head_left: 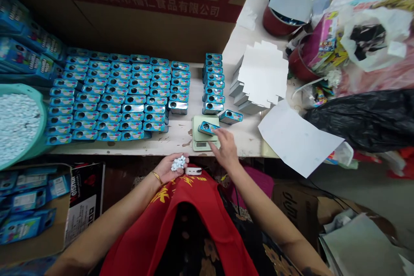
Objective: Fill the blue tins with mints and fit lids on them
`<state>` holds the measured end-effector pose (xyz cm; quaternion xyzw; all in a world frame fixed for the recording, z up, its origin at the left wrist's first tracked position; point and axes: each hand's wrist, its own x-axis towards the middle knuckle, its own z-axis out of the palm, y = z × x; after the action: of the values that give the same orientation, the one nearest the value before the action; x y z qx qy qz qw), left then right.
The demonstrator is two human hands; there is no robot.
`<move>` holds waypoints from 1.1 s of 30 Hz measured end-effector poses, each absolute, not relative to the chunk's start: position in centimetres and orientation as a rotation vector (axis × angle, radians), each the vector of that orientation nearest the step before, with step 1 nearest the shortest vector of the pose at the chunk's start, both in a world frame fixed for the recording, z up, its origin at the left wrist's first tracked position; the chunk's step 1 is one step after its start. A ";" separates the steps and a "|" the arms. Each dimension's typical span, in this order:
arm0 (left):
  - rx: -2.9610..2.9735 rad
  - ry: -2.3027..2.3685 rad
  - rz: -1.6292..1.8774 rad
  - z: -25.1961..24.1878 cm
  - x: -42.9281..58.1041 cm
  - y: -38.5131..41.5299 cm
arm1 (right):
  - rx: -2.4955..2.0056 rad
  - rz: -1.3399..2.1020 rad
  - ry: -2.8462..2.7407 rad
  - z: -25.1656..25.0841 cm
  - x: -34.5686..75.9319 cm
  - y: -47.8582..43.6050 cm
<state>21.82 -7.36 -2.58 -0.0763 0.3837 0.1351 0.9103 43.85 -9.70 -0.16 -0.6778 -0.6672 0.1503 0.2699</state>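
My left hand [170,167] is cupped palm up below the table edge, holding a small heap of white candies [178,162]. My right hand [224,146] reaches over the pale green scale [202,138], its fingertips touching a blue tin [207,128] that sits on the scale's pan. Another blue tin [230,116] lies loose just right of the scale. A small white object [193,171] rests on the red cloth [181,207] in my lap.
Rows of blue tins [119,95] cover the table's left half, with a short stack [213,82] beside them. A teal basin of white candies [19,123] stands at far left. Flat white cartons [261,75], a paper sheet [297,138], a black bag [365,118] and clutter lie to the right.
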 end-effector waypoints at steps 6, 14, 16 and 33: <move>-0.177 0.836 0.436 -2.3 19.4 -7.1 | -1.903 0.482 -1.996 -2.1 46.8 -6.0; -0.236 0.879 0.585 -2.0 16.1 -7.6 | -1.787 0.419 -2.216 -1.3 38.4 -0.5; -0.234 0.890 0.604 -1.8 15.9 -7.5 | -1.814 0.415 -2.241 -2.0 35.8 1.5; -0.219 0.877 0.531 -2.1 17.4 -6.9 | -2.196 0.176 -1.855 -4.1 55.0 -3.7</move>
<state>17.36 -6.90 -2.11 -0.1045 0.4189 0.2536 0.8656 55.02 -3.70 -4.14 -0.7559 -0.6387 0.0606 0.1304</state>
